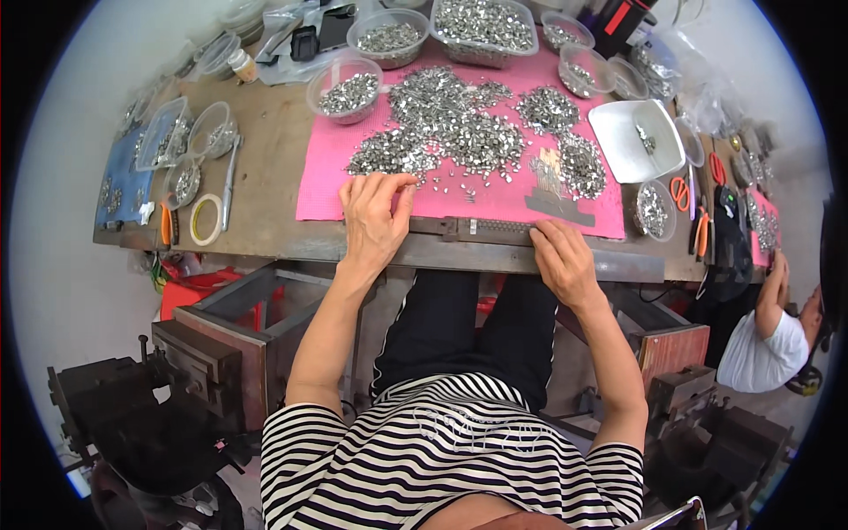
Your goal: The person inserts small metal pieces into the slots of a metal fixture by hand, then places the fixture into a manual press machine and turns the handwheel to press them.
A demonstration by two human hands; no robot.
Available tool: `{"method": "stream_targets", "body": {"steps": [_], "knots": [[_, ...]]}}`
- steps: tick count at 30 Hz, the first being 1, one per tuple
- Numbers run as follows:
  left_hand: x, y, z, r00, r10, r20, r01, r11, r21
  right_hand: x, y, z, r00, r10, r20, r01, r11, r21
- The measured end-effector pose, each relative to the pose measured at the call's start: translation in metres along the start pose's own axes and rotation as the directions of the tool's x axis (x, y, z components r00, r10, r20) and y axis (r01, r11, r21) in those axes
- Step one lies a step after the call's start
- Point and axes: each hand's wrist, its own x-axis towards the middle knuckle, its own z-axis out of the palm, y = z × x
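The small metal pieces [477,141] are short, silvery and shiny, heaped by the hundreds in uneven, merging piles on a pink mat [320,196], with two smaller piles to the right and a few loose ones scattered in front. The left hand [371,219] is at the near left edge of the main heap, its fingers bent side by side and the thumb tip close to the index fingertip; I cannot tell whether a piece is pinched between them. Along the table's near side, between the hands, lies a narrow dark grey strip [505,227] dotted with rows of small holes, paler at its left end, in line with a brownish metal bar [430,226]. The right hand [570,265] has its fingers close together and curled, the tips at the strip's right end; whether they grip it or merely rest there I cannot tell. Between heap and strip runs a band of pink with only a few stray pieces, giving the left hand room sideways; a flat grey plate [561,208] borders that band on the right. A metal edge [503,257] bounds the near side, just in front of the strip. Farther out, a clear bowl [353,117] and a large tub [486,57] close off the far side, and a white tray [623,146] the right.
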Motion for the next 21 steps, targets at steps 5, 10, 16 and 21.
{"method": "stream_targets", "body": {"steps": [5, 10, 16, 21], "knots": [[0.005, 0.002, 0.005, 0.996, -0.016, 0.084, 0.013, 0.999, 0.036, -0.005, -0.007, -0.003, 0.999, -0.017, 0.033, 0.021, 0.99, -0.136], [0.012, 0.005, 0.013, 0.991, -0.016, 0.131, -0.001, 0.992, 0.13, -0.006, -0.011, -0.003, 0.999, 0.024, 0.041, -0.018, 0.992, -0.127], [0.012, 0.003, 0.019, 0.995, 0.049, 0.09, -0.06, 0.99, 0.125, 0.007, -0.011, 0.005, 0.971, 0.191, -0.145, -0.174, 0.977, 0.123], [0.015, 0.0, 0.023, 0.983, 0.051, 0.178, -0.055, 0.998, 0.021, 0.06, -0.02, 0.022, 0.967, 0.218, -0.128, -0.193, 0.964, 0.185]]}}
